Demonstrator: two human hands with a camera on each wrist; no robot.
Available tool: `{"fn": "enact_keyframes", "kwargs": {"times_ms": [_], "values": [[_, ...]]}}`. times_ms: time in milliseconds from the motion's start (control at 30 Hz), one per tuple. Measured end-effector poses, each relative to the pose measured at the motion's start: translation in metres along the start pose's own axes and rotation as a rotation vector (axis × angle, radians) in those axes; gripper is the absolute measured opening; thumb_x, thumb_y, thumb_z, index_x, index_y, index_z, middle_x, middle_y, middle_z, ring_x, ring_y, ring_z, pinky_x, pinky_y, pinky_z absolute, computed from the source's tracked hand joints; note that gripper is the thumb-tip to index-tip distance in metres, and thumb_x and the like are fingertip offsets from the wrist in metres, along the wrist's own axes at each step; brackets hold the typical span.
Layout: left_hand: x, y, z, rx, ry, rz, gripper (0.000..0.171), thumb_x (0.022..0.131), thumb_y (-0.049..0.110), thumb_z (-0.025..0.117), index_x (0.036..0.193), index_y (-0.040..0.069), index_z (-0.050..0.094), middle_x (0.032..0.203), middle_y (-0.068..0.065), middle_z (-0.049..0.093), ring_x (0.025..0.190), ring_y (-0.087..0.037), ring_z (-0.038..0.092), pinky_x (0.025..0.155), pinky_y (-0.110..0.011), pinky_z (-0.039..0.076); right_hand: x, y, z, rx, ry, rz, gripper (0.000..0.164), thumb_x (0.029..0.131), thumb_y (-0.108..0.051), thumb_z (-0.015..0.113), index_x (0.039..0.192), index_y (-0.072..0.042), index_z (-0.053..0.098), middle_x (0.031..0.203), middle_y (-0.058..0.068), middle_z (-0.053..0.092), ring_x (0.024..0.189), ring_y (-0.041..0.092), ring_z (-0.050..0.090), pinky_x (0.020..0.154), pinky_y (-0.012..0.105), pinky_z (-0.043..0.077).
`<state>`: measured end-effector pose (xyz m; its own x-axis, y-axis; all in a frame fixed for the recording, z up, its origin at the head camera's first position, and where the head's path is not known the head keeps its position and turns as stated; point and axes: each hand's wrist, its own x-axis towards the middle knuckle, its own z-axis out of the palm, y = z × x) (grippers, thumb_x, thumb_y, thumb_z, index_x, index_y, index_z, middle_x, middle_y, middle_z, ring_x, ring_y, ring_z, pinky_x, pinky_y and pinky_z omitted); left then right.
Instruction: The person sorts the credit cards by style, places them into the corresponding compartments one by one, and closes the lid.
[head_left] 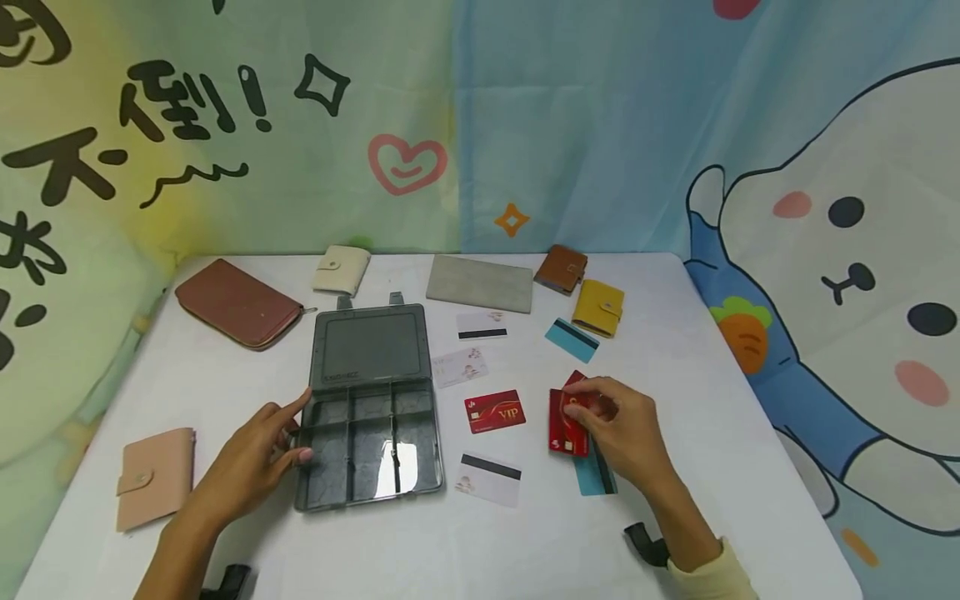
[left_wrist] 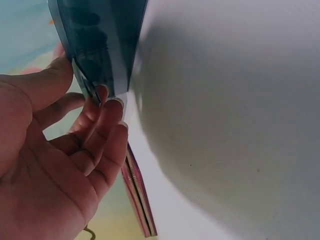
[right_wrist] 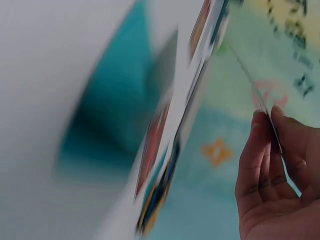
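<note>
A grey plastic compartment box [head_left: 371, 446] lies with its lid [head_left: 370, 343] folded back on the white table. My left hand [head_left: 251, 462] grips its left side, thumb over the rim; the left wrist view has the box's dark wall [left_wrist: 102, 45] between thumb and fingers. My right hand [head_left: 618, 425] pinches a red card [head_left: 558, 421] between thumb and fingertips. Seen edge-on in the right wrist view, that card [right_wrist: 268, 117] stands up from the fingers. Another red card [head_left: 576, 377] shows partly behind my fingers. A teal card [head_left: 596, 473] lies below, partly covered.
Between box and right hand lie a red VIP card [head_left: 495, 412] and several pale cards [head_left: 489, 479]. Farther back is a teal striped card [head_left: 572, 340]. Around them are a yellow wallet [head_left: 598, 307], brown wallet [head_left: 561, 269], grey wallet [head_left: 480, 283], cream wallet [head_left: 341, 269], maroon wallet [head_left: 238, 302] and pink wallet [head_left: 155, 479].
</note>
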<state>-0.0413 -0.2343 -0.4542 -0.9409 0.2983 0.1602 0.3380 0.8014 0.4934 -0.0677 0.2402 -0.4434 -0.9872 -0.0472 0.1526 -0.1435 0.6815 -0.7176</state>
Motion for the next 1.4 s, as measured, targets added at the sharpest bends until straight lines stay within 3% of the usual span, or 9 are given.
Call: {"fn": "enact_keyframes", "kwargs": {"times_ms": [200, 333, 433, 767, 900, 1000, 1167, 1267, 1400], "values": [[-0.001, 0.000, -0.001, 0.008, -0.003, -0.001, 0.076, 0.081, 0.014, 0.082, 0.148, 0.005, 0.047, 0.097, -0.004, 0.059, 0.076, -0.009, 0.053, 0.063, -0.027, 0.043, -0.005, -0.039, 0.038, 0.238, -0.202, 0.071, 0.023, 0.090, -0.025, 0.074, 0.111, -0.033, 0.073, 0.094, -0.007, 0.068, 0.072, 0.019, 0.060, 0.064, 0.026, 0.054], [-0.001, 0.000, -0.001, 0.007, -0.005, -0.002, 0.077, 0.081, 0.014, 0.081, 0.148, 0.004, 0.046, 0.096, -0.004, 0.059, 0.076, -0.008, 0.052, 0.063, -0.026, 0.042, -0.005, -0.061, 0.060, 0.404, -0.293, 0.093, 0.025, 0.092, -0.022, 0.073, 0.115, -0.031, 0.074, 0.107, -0.004, 0.070, 0.082, 0.019, 0.067, 0.070, 0.031, 0.059], [-0.001, 0.000, -0.001, 0.009, -0.006, -0.005, 0.076, 0.081, 0.015, 0.081, 0.148, 0.004, 0.046, 0.096, -0.004, 0.059, 0.076, -0.008, 0.052, 0.063, -0.026, 0.043, -0.003, -0.076, 0.072, 0.450, -0.321, 0.068, 0.025, 0.093, -0.021, 0.072, 0.116, -0.030, 0.074, 0.114, -0.005, 0.068, 0.088, 0.019, 0.069, 0.073, 0.034, 0.060], [-0.002, -0.001, 0.001, 0.000, 0.004, 0.002, 0.076, 0.080, 0.015, 0.082, 0.147, 0.004, 0.048, 0.096, -0.002, 0.059, 0.075, -0.006, 0.053, 0.063, -0.026, 0.043, 0.008, -0.104, 0.106, 0.282, -0.313, -0.113, 0.027, 0.093, -0.022, 0.072, 0.118, -0.031, 0.073, 0.113, -0.012, 0.072, 0.075, 0.010, 0.065, 0.067, 0.024, 0.056], [-0.002, -0.001, 0.002, 0.004, 0.016, 0.007, 0.076, 0.080, 0.015, 0.083, 0.147, 0.004, 0.048, 0.095, -0.001, 0.059, 0.074, -0.005, 0.052, 0.062, -0.025, 0.043, 0.010, -0.106, 0.116, 0.182, -0.365, -0.173, 0.027, 0.092, -0.020, 0.072, 0.118, -0.030, 0.073, 0.100, -0.012, 0.073, 0.071, 0.005, 0.061, 0.063, 0.021, 0.051], [-0.002, -0.001, 0.003, 0.007, 0.018, 0.005, 0.077, 0.079, 0.015, 0.083, 0.147, 0.004, 0.048, 0.095, -0.001, 0.059, 0.074, -0.005, 0.052, 0.062, -0.025, 0.043, 0.011, -0.107, 0.120, 0.085, -0.399, -0.222, 0.026, 0.093, -0.021, 0.072, 0.117, -0.028, 0.072, 0.096, -0.012, 0.072, 0.073, 0.001, 0.060, 0.064, 0.019, 0.049], [-0.001, -0.001, 0.002, 0.009, 0.015, 0.004, 0.077, 0.079, 0.015, 0.083, 0.147, 0.004, 0.048, 0.095, -0.001, 0.059, 0.074, -0.005, 0.052, 0.062, -0.025, 0.043, 0.012, -0.107, 0.121, -0.148, -0.371, -0.321, 0.024, 0.091, -0.029, 0.074, 0.115, -0.026, 0.075, 0.107, -0.011, 0.065, 0.095, 0.005, 0.059, 0.077, 0.024, 0.048], [0.000, -0.001, 0.001, 0.011, 0.014, 0.006, 0.077, 0.079, 0.015, 0.083, 0.147, 0.003, 0.048, 0.095, -0.001, 0.059, 0.074, -0.005, 0.052, 0.062, -0.025, 0.042, 0.017, -0.105, 0.118, -0.212, -0.375, -0.332, 0.028, 0.088, -0.035, 0.077, 0.114, -0.026, 0.076, 0.109, -0.008, 0.060, 0.103, 0.008, 0.057, 0.080, 0.028, 0.049], [0.001, -0.001, 0.001, 0.008, 0.013, 0.007, 0.077, 0.079, 0.015, 0.083, 0.147, 0.004, 0.048, 0.095, -0.001, 0.059, 0.074, -0.005, 0.052, 0.062, -0.025, 0.042, 0.028, -0.094, 0.111, -0.176, -0.401, -0.301, 0.034, 0.086, -0.038, 0.078, 0.117, -0.024, 0.075, 0.111, -0.005, 0.059, 0.097, 0.011, 0.057, 0.079, 0.029, 0.048]]}}
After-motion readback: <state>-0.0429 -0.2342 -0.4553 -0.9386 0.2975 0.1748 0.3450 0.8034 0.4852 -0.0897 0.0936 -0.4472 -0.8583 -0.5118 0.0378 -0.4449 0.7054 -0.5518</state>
